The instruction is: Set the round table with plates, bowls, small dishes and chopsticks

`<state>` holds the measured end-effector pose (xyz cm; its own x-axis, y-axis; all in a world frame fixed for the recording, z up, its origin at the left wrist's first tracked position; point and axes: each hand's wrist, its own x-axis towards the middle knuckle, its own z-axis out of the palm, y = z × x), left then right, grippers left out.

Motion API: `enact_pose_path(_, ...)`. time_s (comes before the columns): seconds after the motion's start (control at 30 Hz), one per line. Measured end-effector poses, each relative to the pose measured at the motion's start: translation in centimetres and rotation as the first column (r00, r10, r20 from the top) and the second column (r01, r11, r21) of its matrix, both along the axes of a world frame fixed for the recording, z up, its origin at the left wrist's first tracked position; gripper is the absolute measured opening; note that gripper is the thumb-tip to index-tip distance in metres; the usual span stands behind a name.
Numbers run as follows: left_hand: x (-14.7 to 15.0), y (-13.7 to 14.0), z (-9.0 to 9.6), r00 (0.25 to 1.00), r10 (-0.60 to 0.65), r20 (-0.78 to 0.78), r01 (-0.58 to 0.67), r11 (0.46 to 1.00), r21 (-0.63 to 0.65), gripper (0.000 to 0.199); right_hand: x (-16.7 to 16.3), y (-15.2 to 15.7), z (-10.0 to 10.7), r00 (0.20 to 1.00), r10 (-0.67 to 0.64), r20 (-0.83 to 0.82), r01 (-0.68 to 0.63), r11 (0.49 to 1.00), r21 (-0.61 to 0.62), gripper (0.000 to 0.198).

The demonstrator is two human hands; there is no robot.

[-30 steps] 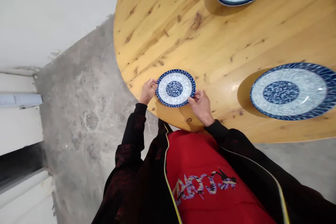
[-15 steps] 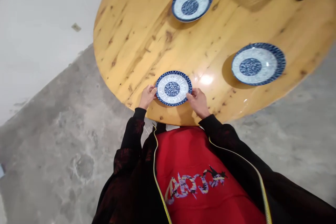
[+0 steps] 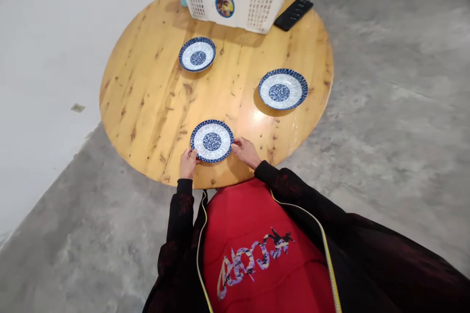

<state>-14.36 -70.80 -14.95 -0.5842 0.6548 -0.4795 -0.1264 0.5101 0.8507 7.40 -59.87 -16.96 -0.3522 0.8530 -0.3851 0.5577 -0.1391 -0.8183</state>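
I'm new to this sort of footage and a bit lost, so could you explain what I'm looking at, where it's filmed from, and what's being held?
Happily. There's no machine here, just a person's two bare hands. Every picture comes from one camera worn on that person's head, looking forward and down, which is why you also see their red shirt.

The left hand and right hand grip opposite sides of a blue-and-white plate. I can't tell whether its base touches the wooden table.

Also on the table are a far plate and a right-side plate, both similarly patterned. Behind them stand a white basket and, beside it, a flat black object I can't identify.
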Motion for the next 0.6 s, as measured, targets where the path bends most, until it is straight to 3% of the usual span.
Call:
enact_pose_path(0.33, -0.5, 0.4, -0.4, 0.997, -0.018, -0.075, 0.017, 1.0, -0.013, 0.012, -1.0, -0.6, 0.2, 0.998, 0.04, 0.041, -0.042, 0.999, 0.031, 0.01)
enact_pose_path(0.6, -3.9, -1.4, -1.1, 0.994, 0.003, -0.112, -0.006, 1.0, -0.026, 0.011, -3.7, -2.1, -0.1, 0.989, 0.146, 0.034, -0.147, 0.988, 0.046, 0.01)
